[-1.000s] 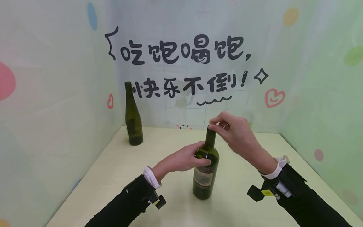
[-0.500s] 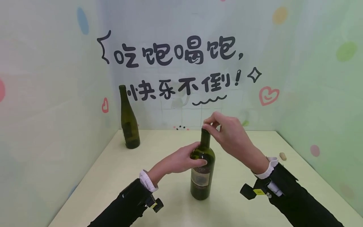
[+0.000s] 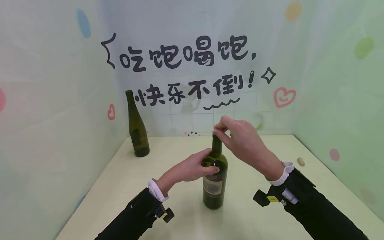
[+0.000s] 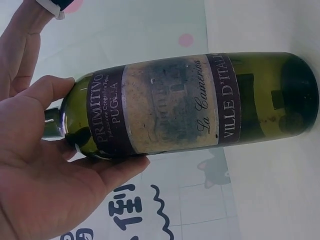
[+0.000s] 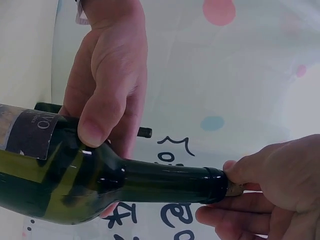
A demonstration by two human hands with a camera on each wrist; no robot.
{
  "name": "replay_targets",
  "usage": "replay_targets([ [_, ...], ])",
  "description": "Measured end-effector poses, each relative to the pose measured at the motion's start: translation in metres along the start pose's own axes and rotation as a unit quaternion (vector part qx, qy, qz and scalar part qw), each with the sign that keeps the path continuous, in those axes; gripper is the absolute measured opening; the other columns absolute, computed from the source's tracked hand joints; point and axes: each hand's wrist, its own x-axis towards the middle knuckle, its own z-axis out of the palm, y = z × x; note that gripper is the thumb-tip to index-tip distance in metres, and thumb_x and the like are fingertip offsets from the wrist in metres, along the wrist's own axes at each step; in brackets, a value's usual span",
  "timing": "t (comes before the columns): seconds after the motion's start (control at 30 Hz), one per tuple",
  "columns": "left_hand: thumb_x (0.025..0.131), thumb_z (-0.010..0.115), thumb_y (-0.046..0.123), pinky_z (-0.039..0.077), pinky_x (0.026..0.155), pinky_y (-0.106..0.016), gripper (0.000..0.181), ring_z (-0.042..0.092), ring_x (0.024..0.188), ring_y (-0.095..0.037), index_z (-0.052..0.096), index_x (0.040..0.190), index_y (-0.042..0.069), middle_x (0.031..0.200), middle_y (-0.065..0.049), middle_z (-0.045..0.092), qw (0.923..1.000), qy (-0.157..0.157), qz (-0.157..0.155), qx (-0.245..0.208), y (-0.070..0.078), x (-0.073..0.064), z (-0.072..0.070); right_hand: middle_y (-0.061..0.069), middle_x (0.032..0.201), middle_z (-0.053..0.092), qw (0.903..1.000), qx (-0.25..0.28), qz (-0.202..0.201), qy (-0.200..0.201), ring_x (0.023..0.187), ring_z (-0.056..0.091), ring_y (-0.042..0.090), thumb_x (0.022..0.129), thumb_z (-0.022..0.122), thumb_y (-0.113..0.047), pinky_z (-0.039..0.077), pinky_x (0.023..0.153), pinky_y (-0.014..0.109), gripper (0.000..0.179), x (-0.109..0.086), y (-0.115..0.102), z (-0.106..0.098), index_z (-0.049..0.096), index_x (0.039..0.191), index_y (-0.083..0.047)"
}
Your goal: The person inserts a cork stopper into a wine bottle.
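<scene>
A green wine bottle (image 3: 213, 191) with a worn label stands on the table, and my left hand (image 3: 192, 166) grips it round the shoulder. In the left wrist view, thumb and fingers lie on either side of the bottle (image 4: 170, 105) just above the label. At the bottle's mouth my right hand (image 3: 244, 140) pinches a cork (image 5: 234, 189) between thumb and fingers. The right wrist view shows the cork's lower end at the dark rim of the neck, with the fingers right beside the rim.
A second green bottle (image 3: 139, 136), tall and slim, stands at the back left of the table (image 3: 168, 206). A small cork-coloured piece (image 3: 301, 161) lies near the right edge. Printed walls enclose the table at the back and both sides.
The head view has shifted a little to the right, and the small piece on the right shows fully beyond the sleeve. Both hands keep their holds on bottle and cork.
</scene>
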Motion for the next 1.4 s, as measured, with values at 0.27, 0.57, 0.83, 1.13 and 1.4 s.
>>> replay_targets([
  [0.27,0.091,0.06,0.039,0.049,0.082,-0.032,0.041,0.059,0.095,-0.015,0.05,0.127,0.024,0.108,0.007,0.06,0.9998,0.007,-0.005,0.018,0.005,0.017,0.004,0.0,0.09,0.072,0.9999,-0.016,-0.005,0.002,0.06,0.06,0.013,0.088,0.069,-0.019,0.032,0.043,0.028,0.014,0.003,0.02,-0.006,0.061,0.093,-0.01],
  [0.57,0.092,0.059,0.046,0.046,0.09,-0.034,0.051,0.056,0.105,-0.011,0.046,0.137,0.028,0.117,0.011,0.057,0.9976,0.011,-0.002,0.068,0.005,0.018,-0.002,-0.001,0.092,0.069,0.999,0.022,-0.011,0.036,0.062,0.058,0.01,0.089,0.067,-0.017,0.036,0.044,0.024,0.015,-0.001,0.027,0.009,0.058,0.099,-0.009],
  [0.83,0.087,0.054,0.06,0.037,0.104,-0.04,0.071,0.041,0.131,-0.014,0.036,0.149,0.03,0.144,0.006,0.042,0.9905,0.035,0.005,0.133,0.005,0.008,-0.007,0.006,0.123,0.055,0.9987,-0.003,0.027,0.043,0.089,0.063,0.021,0.08,0.077,-0.019,0.048,0.052,0.024,0.084,-0.031,0.027,0.04,0.028,0.147,-0.012],
  [1.13,0.089,0.056,0.056,0.031,0.108,-0.041,0.076,0.033,0.139,-0.022,0.039,0.15,0.013,0.153,-0.003,0.033,0.9726,0.072,-0.034,0.219,0.001,-0.014,-0.019,0.013,0.133,0.052,0.9952,0.011,0.097,0.003,0.086,0.066,0.021,0.079,0.076,-0.036,0.052,0.058,0.03,0.107,-0.049,0.029,0.057,0.007,0.157,-0.012],
  [1.4,0.091,0.057,0.05,0.034,0.106,-0.041,0.065,0.04,0.135,-0.021,0.047,0.145,0.014,0.146,-0.001,0.043,0.959,0.121,-0.031,0.254,-0.018,-0.034,-0.028,0.008,0.129,0.046,0.9846,0.042,0.155,-0.07,0.079,0.059,0.017,0.074,0.07,-0.062,0.051,0.064,0.035,0.097,-0.065,0.033,0.071,0.032,0.144,-0.006],
])
